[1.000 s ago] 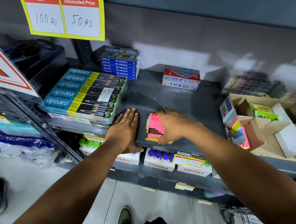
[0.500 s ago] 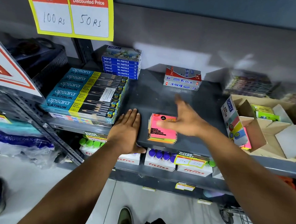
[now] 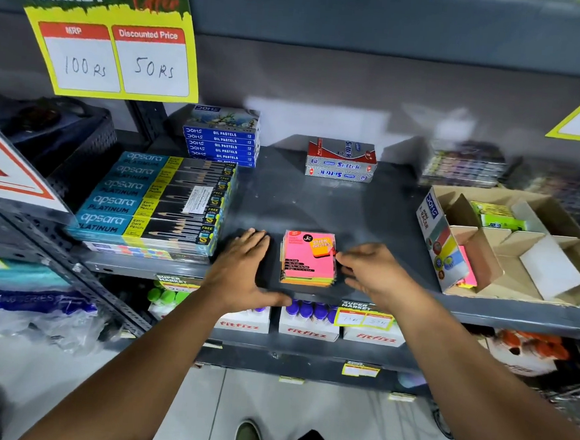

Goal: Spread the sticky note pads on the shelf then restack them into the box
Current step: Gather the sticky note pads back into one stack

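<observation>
Reaching: the right hand point(image 3: 375, 275) comes in at the right side of the pads point(image 3: 308, 259), its fingers point(image 3: 342, 258) loosely curled and open, gripping nothing; one fingertip looks to touch or nearly touch the stack's upper right corner.
Left hand: the left hand point(image 3: 242, 268) lies flat and spread on the shelf point(image 3: 317, 201) just left of the stack, palm down, empty, thumb over the front edge.
Pads: one short wrapped stack, pink face up, sits near the shelf's front edge, about midway along it; thin orange and green layers show at its near side.
Box: the box point(image 3: 506, 245) stands open toward the shelf's right end, well apart from the stack, with card dividers; one pink pad shows in its front compartment.
Step in hand: likely the start of spreading, since the pads are in one pile.
Doing it well: pinch only the top pad with thumb and fingers at opposite sides, and let the left hand steady the rest so the glossy wrap does not slide the whole pile.
Where to lay them: the bare shelf behind and to the right is free; set each pad apart from the next, back from the front edge.
Risk: the stack is close to the drop, so push away from the edge, not along it.
</observation>
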`<state>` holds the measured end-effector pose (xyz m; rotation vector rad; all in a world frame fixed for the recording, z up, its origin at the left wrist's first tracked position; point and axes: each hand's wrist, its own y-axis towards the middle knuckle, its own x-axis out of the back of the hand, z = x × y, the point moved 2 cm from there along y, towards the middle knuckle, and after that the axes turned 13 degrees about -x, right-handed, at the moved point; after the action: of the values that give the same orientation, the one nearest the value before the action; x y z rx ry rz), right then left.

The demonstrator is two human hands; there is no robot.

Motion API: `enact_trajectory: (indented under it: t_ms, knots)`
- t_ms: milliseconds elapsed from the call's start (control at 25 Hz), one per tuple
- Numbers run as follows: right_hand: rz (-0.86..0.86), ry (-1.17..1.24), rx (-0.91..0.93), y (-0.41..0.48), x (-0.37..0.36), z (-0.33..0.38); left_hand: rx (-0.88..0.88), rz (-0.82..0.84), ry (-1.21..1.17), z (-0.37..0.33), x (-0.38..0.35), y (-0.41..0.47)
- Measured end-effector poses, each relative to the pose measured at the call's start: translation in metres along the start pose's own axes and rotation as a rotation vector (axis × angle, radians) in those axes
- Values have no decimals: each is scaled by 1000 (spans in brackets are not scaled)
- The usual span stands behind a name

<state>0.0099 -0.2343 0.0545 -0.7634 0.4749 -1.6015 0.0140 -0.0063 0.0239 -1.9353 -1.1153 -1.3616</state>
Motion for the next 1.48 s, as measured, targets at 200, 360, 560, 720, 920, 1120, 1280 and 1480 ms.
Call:
enact_trajectory:
  t_ms: [200, 360, 560, 720, 920, 1120, 1280, 1480]
  knots:
    - [3, -3, 25, 0, 1, -2, 228, -299, -490, -26, 0, -5]
    - [14, -6, 29, -3, -2, 2, 13, -155, -235, -28, 1, -6]
    - [109, 107, -58, -15, -11, 6, -83, 43, 150, -18, -22, -7]
    - [113, 161, -111, -14, -21, 6, -89, 30, 186, -17, -25, -8]
    - [92, 159, -91, -13, -33, 9, -108, 14, 152, -18, -24, -9]
    - [83, 156, -84, -16, -39, 15, -113, 7, 114, -16, -24, -9]
    - [128, 225, -101, -16, -30, 14, -90, 4, 70, -17, -24, -5]
    - [64, 123, -86, -10, -35, 5, -43, -28, -23, -16, -23, -1]
